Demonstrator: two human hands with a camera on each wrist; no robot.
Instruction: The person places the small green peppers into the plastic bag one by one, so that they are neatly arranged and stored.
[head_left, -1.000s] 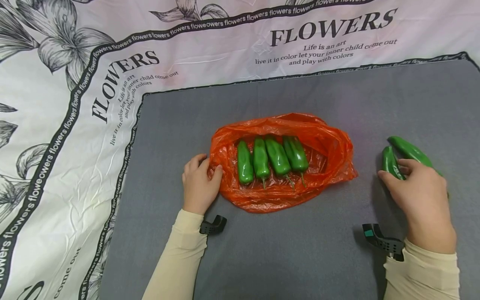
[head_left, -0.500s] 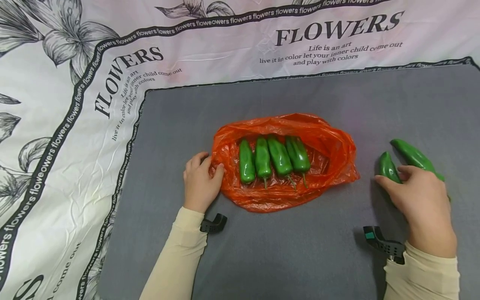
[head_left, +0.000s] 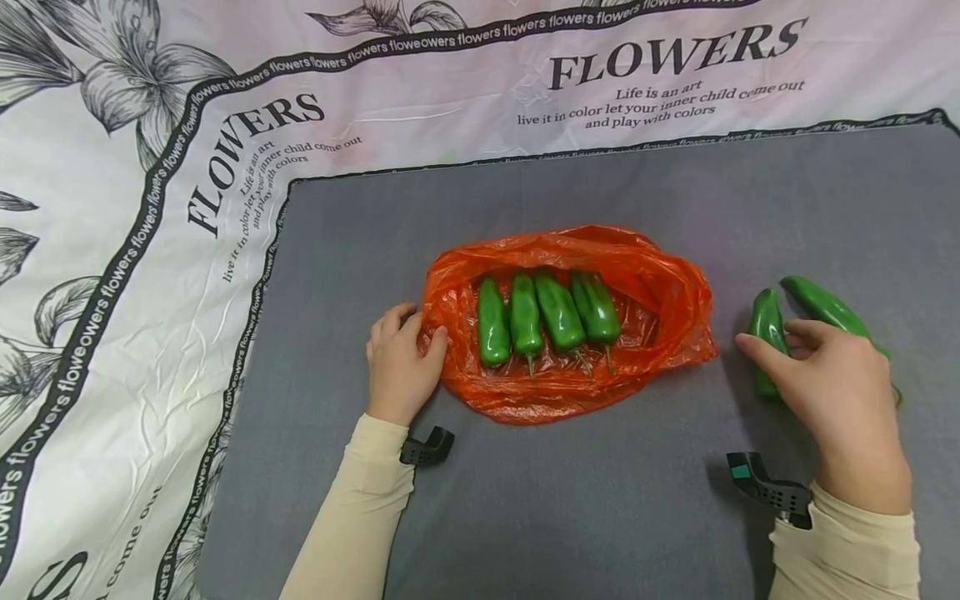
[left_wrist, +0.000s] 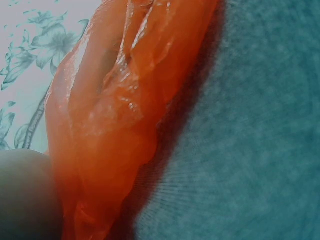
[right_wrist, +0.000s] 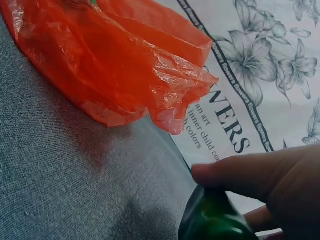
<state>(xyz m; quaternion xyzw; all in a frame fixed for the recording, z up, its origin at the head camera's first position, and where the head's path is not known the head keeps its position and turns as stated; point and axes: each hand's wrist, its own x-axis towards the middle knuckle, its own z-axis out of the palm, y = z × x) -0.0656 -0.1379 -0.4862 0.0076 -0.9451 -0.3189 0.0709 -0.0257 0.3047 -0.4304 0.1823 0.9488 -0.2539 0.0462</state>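
Observation:
An orange-red plastic bag lies open-mouthed in the middle of the grey surface in the head view. Inside it, several green peppers lie side by side. My left hand pinches the bag's left edge between thumb and fingers; the left wrist view shows the bag's side up close. To the right of the bag, my right hand holds a green pepper between thumb and fingers. Another green pepper lies just behind that hand, partly hidden by it.
A grey cloth covers the work area. White fabric with printed flowers and lettering borders it at the back and left. Black wrist mounts stick out from both cream sleeves.
The pepper in my right hand has shifted left and stands more upright in view, away from the other loose pepper. My left hand and the bag keep their place.

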